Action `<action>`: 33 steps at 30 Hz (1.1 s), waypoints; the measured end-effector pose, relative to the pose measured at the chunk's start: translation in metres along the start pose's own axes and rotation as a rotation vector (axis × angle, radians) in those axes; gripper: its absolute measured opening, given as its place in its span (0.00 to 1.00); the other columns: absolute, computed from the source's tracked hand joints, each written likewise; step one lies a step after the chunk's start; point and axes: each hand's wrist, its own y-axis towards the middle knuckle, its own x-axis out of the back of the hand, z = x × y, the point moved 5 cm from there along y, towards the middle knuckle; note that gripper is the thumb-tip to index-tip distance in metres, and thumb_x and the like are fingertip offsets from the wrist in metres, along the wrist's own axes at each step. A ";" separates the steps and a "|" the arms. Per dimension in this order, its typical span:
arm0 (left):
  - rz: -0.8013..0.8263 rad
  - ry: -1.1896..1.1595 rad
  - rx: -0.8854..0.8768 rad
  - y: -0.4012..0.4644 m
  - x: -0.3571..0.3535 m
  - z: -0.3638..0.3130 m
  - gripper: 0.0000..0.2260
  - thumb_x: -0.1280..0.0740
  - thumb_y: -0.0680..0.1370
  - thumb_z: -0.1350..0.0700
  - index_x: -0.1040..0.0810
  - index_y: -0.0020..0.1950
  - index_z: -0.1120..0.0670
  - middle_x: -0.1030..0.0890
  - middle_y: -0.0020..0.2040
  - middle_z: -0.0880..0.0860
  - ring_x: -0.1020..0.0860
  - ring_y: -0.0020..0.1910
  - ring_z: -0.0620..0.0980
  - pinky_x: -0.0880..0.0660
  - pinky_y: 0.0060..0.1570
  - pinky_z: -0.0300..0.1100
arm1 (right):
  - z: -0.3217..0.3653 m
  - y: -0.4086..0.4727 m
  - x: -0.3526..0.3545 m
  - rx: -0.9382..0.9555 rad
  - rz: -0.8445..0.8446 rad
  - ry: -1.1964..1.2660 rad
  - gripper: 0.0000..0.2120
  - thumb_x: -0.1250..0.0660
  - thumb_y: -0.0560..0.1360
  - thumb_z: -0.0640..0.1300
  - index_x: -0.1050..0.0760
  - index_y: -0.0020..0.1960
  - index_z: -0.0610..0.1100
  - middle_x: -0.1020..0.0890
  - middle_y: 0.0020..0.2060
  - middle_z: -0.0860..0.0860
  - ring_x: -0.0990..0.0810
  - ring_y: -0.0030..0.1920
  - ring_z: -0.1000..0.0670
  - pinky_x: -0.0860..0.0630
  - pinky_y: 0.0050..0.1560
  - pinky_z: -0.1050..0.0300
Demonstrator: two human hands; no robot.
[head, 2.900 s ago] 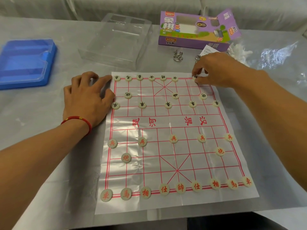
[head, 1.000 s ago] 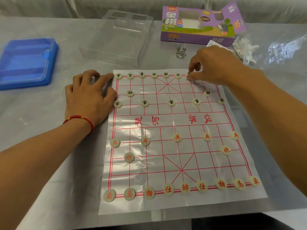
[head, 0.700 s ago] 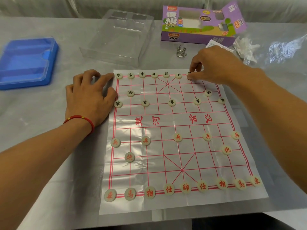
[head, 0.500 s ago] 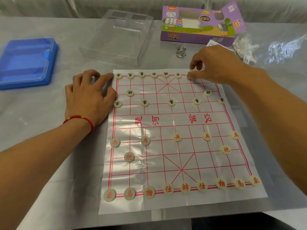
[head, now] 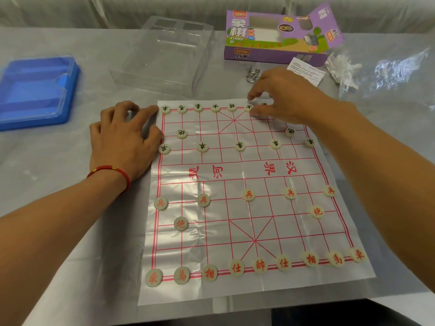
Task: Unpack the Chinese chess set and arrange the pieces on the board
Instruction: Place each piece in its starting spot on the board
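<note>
Cream round pieces (head: 239,146) lie flat on the creased plastic board (head: 235,175), seemingly on line crossings.

Table (head: 58,208), under a grey wrinkled cover, is bearing: printed board sheet (head: 247,175), blue tray (head: 35,90), clear plastic lid (head: 164,55), purple box (head: 277,36), metal rings (head: 251,72), paper slip (head: 306,71).
</note>
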 end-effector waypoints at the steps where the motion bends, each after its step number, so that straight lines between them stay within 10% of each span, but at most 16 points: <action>1: 0.002 0.001 0.002 0.000 0.000 0.000 0.22 0.45 0.81 0.38 0.34 0.74 0.41 0.33 0.71 0.52 0.36 0.71 0.57 0.37 0.68 0.60 | 0.001 0.002 -0.001 0.003 0.010 -0.005 0.16 0.28 0.75 0.55 0.20 0.60 0.50 0.21 0.53 0.49 0.27 0.54 0.47 0.27 0.49 0.49; 19: 0.002 0.004 -0.002 0.001 -0.001 0.000 0.22 0.46 0.81 0.38 0.34 0.74 0.41 0.33 0.71 0.52 0.36 0.71 0.58 0.38 0.68 0.59 | -0.004 -0.010 0.013 -0.063 -0.027 0.074 0.14 0.31 0.78 0.51 0.21 0.61 0.49 0.19 0.51 0.52 0.27 0.49 0.53 0.32 0.47 0.56; 33: 0.056 -0.096 0.021 -0.001 0.005 -0.002 0.23 0.45 0.82 0.41 0.38 0.77 0.41 0.32 0.73 0.55 0.36 0.72 0.58 0.39 0.69 0.59 | 0.012 -0.149 0.042 -0.452 -0.248 0.341 0.10 0.34 0.80 0.47 0.20 0.59 0.51 0.21 0.50 0.57 0.24 0.46 0.57 0.25 0.53 0.59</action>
